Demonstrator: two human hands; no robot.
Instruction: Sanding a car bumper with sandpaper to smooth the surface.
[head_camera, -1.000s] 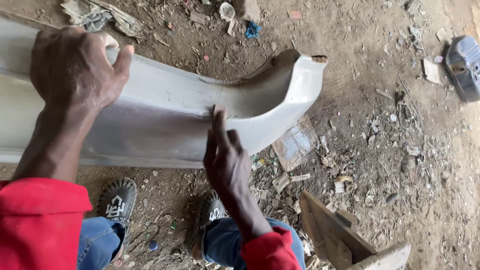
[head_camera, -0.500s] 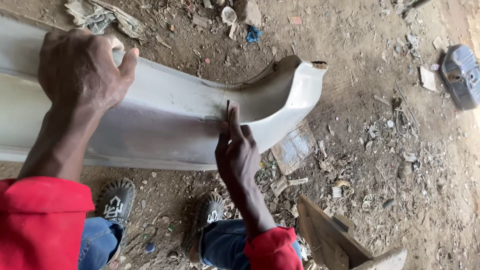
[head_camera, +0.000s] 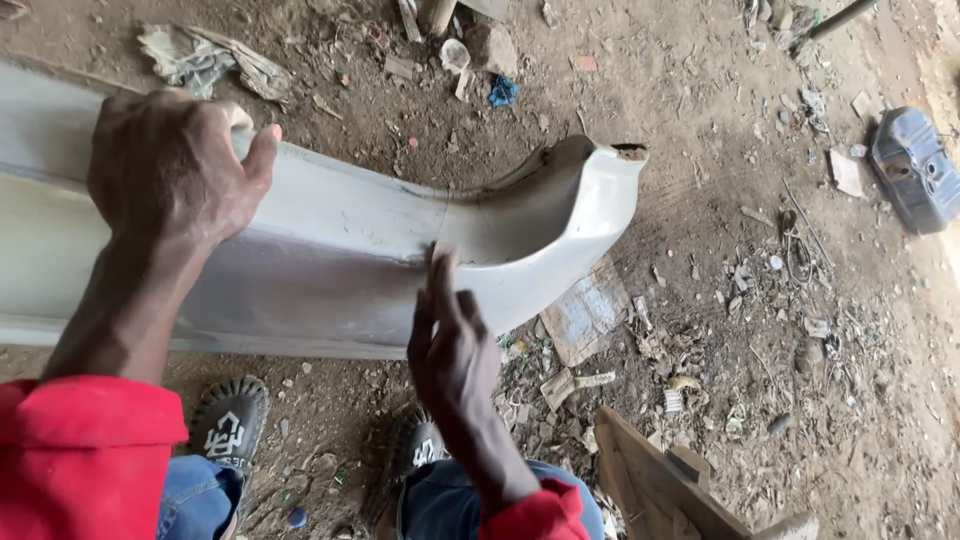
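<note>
A long grey-white curved car body panel (head_camera: 340, 260) lies across the view above the dirt ground, its cupped end (head_camera: 590, 200) toward the right. My left hand (head_camera: 175, 170) grips the panel's upper edge, fingers curled over it. My right hand (head_camera: 450, 345) presses a small flat piece, probably abrasive paper, against the panel's face near a thin crack, with the fingers held straight and together. Red sleeves cover both arms.
Below the panel are my two dark shoes (head_camera: 230, 425) and blue jeans. A wooden piece (head_camera: 660, 480) stands at the lower right. Dirt ground holds litter, a flat cardboard scrap (head_camera: 585, 310), crumpled paper (head_camera: 200, 55) and a grey-blue metal part (head_camera: 915, 170).
My right hand has slid a little down and left along the panel's face. The left hand keeps its grip on the upper edge.
</note>
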